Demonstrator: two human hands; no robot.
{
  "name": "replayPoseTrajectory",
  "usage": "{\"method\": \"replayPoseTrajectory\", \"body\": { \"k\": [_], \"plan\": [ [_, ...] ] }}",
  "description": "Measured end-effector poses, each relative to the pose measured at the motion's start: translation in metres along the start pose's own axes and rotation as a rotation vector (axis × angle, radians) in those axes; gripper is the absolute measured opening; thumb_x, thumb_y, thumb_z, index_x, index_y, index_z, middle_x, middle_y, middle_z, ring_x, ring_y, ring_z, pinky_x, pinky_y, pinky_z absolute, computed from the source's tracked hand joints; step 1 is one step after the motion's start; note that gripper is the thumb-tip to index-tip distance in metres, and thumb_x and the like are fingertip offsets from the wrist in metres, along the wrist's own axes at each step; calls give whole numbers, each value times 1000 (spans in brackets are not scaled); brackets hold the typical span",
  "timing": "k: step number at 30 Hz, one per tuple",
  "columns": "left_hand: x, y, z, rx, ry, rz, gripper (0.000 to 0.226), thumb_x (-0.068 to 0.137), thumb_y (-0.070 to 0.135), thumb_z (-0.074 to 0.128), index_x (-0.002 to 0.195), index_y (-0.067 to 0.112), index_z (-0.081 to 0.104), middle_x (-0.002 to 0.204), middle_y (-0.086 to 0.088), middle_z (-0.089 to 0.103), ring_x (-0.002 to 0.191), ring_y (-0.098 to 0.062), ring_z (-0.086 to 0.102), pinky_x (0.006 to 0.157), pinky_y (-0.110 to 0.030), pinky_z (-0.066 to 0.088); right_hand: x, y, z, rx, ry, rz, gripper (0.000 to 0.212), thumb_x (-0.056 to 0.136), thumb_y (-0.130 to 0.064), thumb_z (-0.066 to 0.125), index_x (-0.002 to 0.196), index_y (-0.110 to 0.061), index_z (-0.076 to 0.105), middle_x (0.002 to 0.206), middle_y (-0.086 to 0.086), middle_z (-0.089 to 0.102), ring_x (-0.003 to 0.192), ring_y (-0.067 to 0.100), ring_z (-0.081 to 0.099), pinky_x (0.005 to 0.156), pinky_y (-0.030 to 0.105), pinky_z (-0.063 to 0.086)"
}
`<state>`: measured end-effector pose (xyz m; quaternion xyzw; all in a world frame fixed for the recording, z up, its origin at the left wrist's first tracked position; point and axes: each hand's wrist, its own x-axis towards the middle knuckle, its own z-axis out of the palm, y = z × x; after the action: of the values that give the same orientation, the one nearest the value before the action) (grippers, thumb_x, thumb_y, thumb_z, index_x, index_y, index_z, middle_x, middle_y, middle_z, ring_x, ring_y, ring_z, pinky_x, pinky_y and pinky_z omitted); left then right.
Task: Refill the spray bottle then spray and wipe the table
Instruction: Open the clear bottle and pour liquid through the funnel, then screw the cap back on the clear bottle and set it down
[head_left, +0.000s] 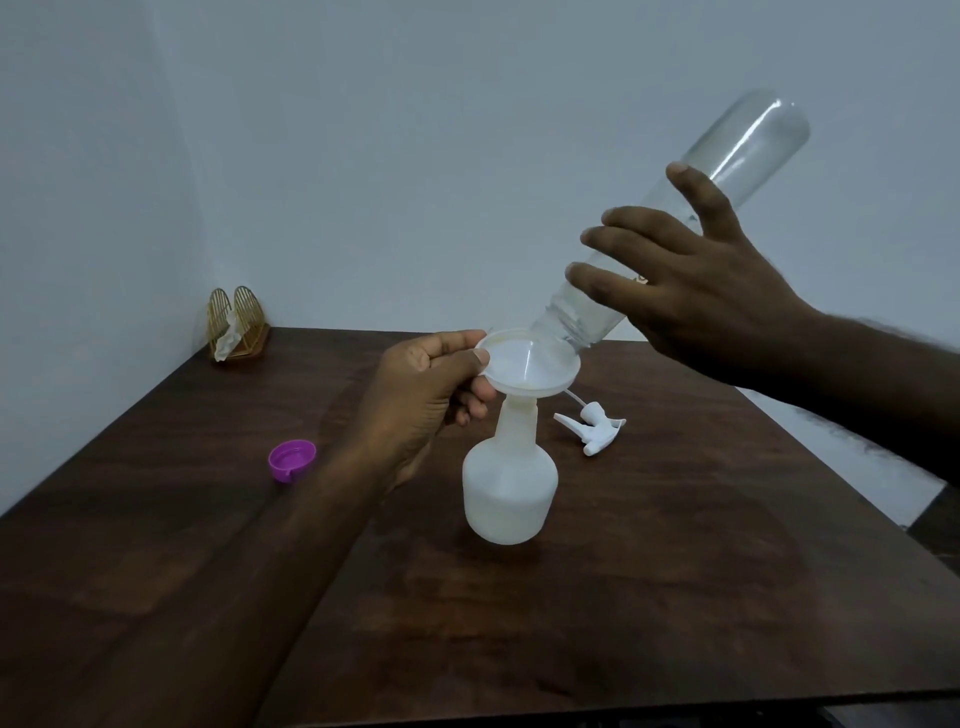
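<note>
A white spray bottle (510, 488) without its head stands upright near the middle of the dark wooden table (675, 597). A white funnel (524, 366) sits in its neck. My left hand (421, 400) pinches the funnel's rim at the left side. My right hand (696, 291) grips a clear plastic bottle (737, 156), tilted steeply mouth-down into the funnel. The white trigger spray head (592, 428) with its tube lies on the table just behind and right of the spray bottle.
A purple cap (292, 460) lies upside down on the table at the left. A gold wire holder (236, 325) with white tissue stands in the far left corner against the wall. The table's right edge runs diagonally behind my right arm.
</note>
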<state>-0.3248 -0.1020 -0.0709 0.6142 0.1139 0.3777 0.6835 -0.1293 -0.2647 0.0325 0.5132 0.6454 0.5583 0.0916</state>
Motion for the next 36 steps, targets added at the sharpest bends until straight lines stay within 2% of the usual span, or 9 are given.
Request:
{"method": "replayPoseTrajectory", "body": {
  "k": [5,10,14,17,23,26,30,32,36],
  "plan": [
    [0,0,0,14,-2,-1,20,92,12,62,111,12,66,62,-5,66,47,-11,56,44,-20,44,0,-6,-2,11,9,22,41,87,2,51,126,-12,57,126,17,60,121,36,55,114,59,21],
    [-3,1,0,-1,2,-4,19,93,11,60,111,11,65,61,-6,65,46,-11,55,43,-20,43,0,-8,-5,178,-112,187,49,79,-20,69,124,-6,57,112,14,65,104,36,61,104,55,34],
    [-4,1,0,7,14,-11,20,95,15,57,113,10,64,61,-7,65,46,-13,55,42,-21,42,-5,-16,-8,349,-160,314,56,76,-39,73,119,-7,57,93,11,69,84,34,65,80,42,46],
    [-4,1,-2,20,24,-12,22,96,20,57,114,10,64,61,-7,65,46,-14,55,41,-21,42,-7,-24,-15,471,-182,427,61,74,-58,61,116,-14,52,83,0,66,71,28,62,58,29,40],
    [-5,1,-7,5,77,-35,34,89,43,61,107,15,61,63,-8,66,46,-15,55,39,-23,39,-9,-33,-31,692,-242,623,56,67,-68,62,95,-25,40,59,-21,49,50,9,52,52,31,41],
    [-7,-1,-15,-13,162,-41,46,81,51,62,108,14,59,60,-4,63,44,-14,54,38,-22,38,-10,-44,-45,886,-281,701,58,62,-75,67,88,-31,41,60,-14,62,54,4,59,50,25,41],
    [-16,-3,-25,-21,223,-32,30,75,42,63,90,16,62,58,-1,59,45,-13,51,40,-23,36,-3,-68,-66,1116,-302,759,64,54,-84,65,91,-36,47,74,-24,68,64,-6,64,54,18,47],
    [-24,-4,-29,21,210,-16,21,75,36,62,83,18,64,60,-2,60,47,-14,52,41,-23,37,1,-80,-76,1244,-242,745,60,55,-77,69,94,-35,49,82,-33,67,69,-9,65,56,11,48],
    [-48,-3,-37,248,4,159,17,85,18,57,78,26,70,65,-3,66,50,-16,59,43,-26,44,10,-105,-90,1500,-145,703,56,70,-55,80,112,-27,56,96,-25,72,84,-10,68,66,6,50]
  ]
}}
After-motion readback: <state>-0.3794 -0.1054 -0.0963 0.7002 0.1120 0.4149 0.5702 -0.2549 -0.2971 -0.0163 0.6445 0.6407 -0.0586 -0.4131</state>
